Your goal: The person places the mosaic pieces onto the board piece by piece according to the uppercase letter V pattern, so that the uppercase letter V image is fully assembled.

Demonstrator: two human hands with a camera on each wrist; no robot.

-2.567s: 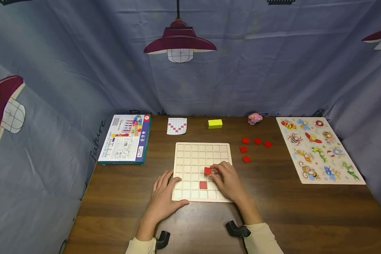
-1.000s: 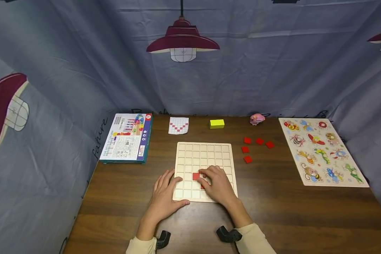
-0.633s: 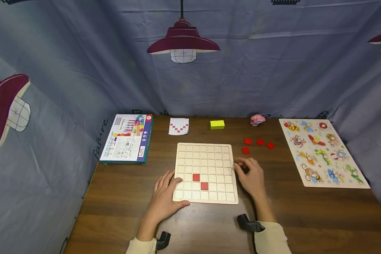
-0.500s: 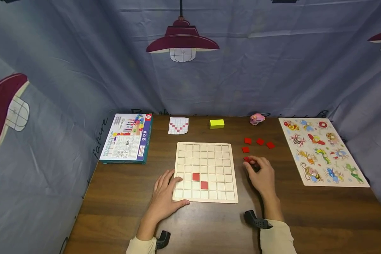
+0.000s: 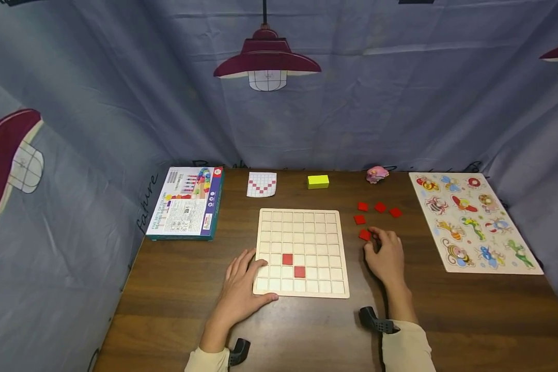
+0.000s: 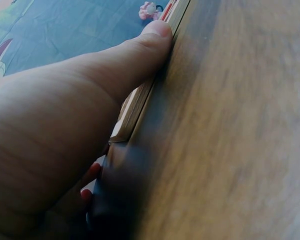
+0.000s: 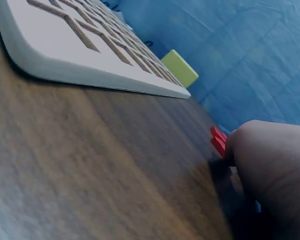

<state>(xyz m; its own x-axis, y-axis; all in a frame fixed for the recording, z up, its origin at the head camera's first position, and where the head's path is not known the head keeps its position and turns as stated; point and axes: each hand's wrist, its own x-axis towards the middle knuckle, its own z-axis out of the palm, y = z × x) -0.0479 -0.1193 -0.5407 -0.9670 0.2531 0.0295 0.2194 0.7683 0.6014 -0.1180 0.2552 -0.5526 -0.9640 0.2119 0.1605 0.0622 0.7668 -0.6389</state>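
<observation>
Left hand [image 5: 239, 289]: the grid board's [image 5: 302, 216] near-left corner is being steadied, with the fingers lying straight and released on the frame and the thumb being pressed along the near edge.
Right hand [image 5: 386, 256]: a loose red tile [image 5: 365, 235] on the counter [image 5: 307, 330], just right of the board, is being touched by curled fingers; whether it is already being pinched cannot be told.
Board: two red tiles, one [image 5: 287, 259] and another [image 5: 299, 272], are lying in diagonally adjoining cells near the front.
Farther tiles: four more [image 5: 379, 207] are lying loose beyond the right hand.
Far edge: a pattern card [image 5: 261, 184], a yellow block [image 5: 318, 181] and a pink toy [image 5: 376, 174] are lying there; a box [image 5: 186, 202] is lying at the left and an animal puzzle [image 5: 474, 222] at the right.
Risk, grip: the thin flat tile is likely being caught only at an edge, so it could be slid away or dropped.
Risk, neighbours: the nearest loose tile [image 5: 360, 219] could be knocked by the knuckles.
Risk, board: were the left hand being eased, the board could be shifted and the seated tiles jolted.
Head view: the whole layout and both hands are being shown.
Left wrist view: only the thumb [image 6: 140, 55] being pressed on the board's edge [image 6: 140, 102] is being shown.
Right wrist view: a red tile edge [image 7: 218, 141] is being shown at a fingertip [image 7: 270, 165], low over the counter.
</observation>
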